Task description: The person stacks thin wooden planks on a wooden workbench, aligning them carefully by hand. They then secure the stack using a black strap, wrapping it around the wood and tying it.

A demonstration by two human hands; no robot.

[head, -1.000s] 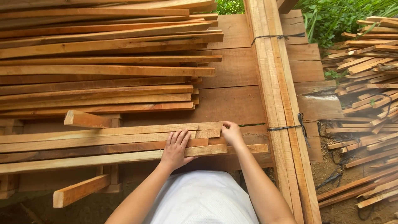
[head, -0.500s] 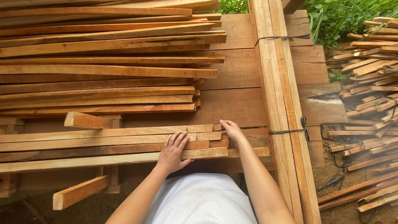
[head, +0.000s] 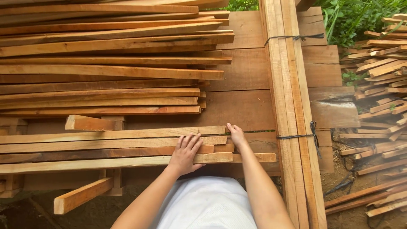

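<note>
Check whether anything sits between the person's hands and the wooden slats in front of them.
Nothing visible does. The left hand lies flat on top of the near slats, and the right hand presses against their cut ends. The tied bundle stands off to the right, apart from both hands.

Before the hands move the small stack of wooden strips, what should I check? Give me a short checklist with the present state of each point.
1. Left hand lies flat on top of the strips: ok.
2. Right hand touches the strip ends: ok.
3. Strip ends line up: not ok, they are stepped, and the lowest strip sticks out further right.
4. Firm grip on the strips: not ok, both hands are open and only rest on them.
5. Tied bundle to the right stands apart from the strip ends: ok.
6. Support under the strips is steady: cannot tell.
</note>
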